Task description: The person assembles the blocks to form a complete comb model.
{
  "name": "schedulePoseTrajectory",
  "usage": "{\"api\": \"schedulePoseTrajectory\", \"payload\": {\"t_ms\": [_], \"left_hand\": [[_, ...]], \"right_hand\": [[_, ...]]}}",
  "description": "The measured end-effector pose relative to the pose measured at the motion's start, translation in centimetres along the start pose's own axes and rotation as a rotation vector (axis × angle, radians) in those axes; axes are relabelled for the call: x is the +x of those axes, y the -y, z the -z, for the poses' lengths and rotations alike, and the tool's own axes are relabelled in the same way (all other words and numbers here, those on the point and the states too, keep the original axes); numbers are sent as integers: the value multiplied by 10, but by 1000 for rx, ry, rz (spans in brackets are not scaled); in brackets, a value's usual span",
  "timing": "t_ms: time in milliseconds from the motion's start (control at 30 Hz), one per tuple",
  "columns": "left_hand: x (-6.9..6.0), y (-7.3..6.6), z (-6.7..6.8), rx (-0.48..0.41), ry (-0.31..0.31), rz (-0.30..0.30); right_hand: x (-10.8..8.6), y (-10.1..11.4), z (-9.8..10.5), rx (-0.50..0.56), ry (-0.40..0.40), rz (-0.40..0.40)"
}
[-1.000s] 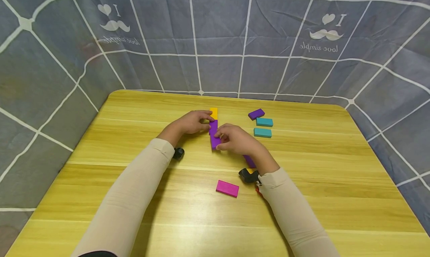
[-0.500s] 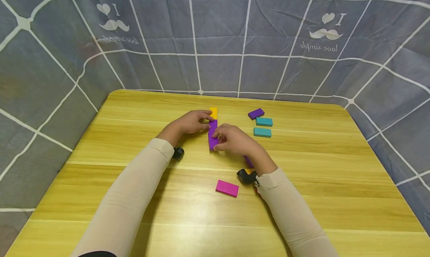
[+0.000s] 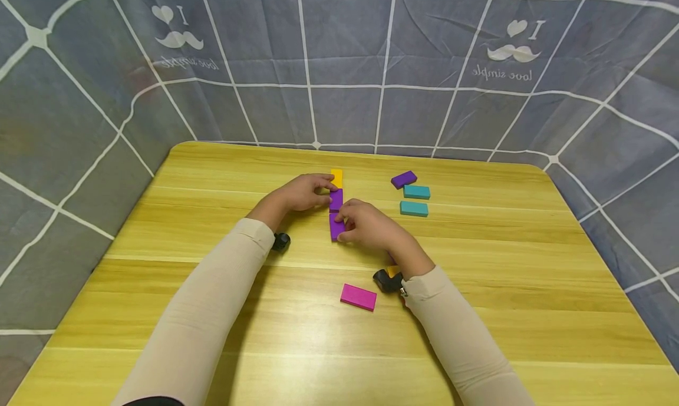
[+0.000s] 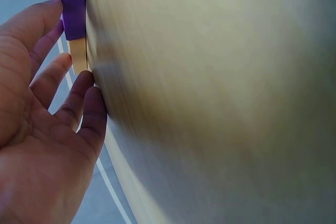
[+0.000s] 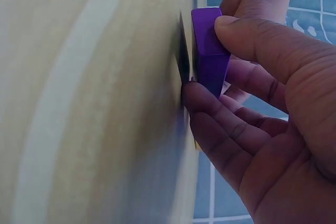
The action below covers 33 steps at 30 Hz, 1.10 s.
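Note:
In the head view, a yellow block [image 3: 336, 178], a purple block [image 3: 336, 200] and a nearer purple block [image 3: 335, 227] form a line running toward me. My left hand [image 3: 306, 192] lies at the left of this line, its fingertips on or beside the yellow block and the far purple block. Its thumb touches purple in the left wrist view. My right hand [image 3: 375, 224] pinches the nearer purple block between thumb and fingers. The right wrist view shows that purple block [image 5: 206, 35] slightly above the wooden surface or tilted on it; I cannot tell which.
Two teal blocks [image 3: 414, 208] and a purple block [image 3: 404, 180] lie to the right at the back. A pink block [image 3: 358, 297] lies nearer me. Under my right wrist, a yellow block [image 3: 393, 271] is partly hidden. A grey curtain [image 3: 345, 58] surrounds the wooden table [image 3: 297, 347].
The nearer purple block has shifted slightly left and toward me with my right hand, and a thin gap now shows between the two purple blocks. My left hand has stayed in place.

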State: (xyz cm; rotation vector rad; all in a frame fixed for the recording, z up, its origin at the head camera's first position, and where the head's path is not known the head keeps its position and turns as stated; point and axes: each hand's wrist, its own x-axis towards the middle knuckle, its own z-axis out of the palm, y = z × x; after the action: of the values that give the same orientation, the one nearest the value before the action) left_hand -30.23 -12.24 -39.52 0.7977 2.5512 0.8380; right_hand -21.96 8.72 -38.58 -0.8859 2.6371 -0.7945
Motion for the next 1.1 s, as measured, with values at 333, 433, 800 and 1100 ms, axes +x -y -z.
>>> {"api": "schedulePoseTrajectory", "payload": {"t_ms": [333, 433, 800, 1100], "left_hand": [[2, 1, 0, 13, -6, 1], [3, 1, 0, 9, -8, 7], [3, 0, 0, -5, -6, 18], [3, -2, 2, -19, -7, 33]], "right_hand": [[0, -1, 0, -13, 5, -40], [0, -2, 0, -10, 7, -41], [-4, -18, -3, 104, -19, 13], [-6, -18, -3, 126, -39, 28]]}}
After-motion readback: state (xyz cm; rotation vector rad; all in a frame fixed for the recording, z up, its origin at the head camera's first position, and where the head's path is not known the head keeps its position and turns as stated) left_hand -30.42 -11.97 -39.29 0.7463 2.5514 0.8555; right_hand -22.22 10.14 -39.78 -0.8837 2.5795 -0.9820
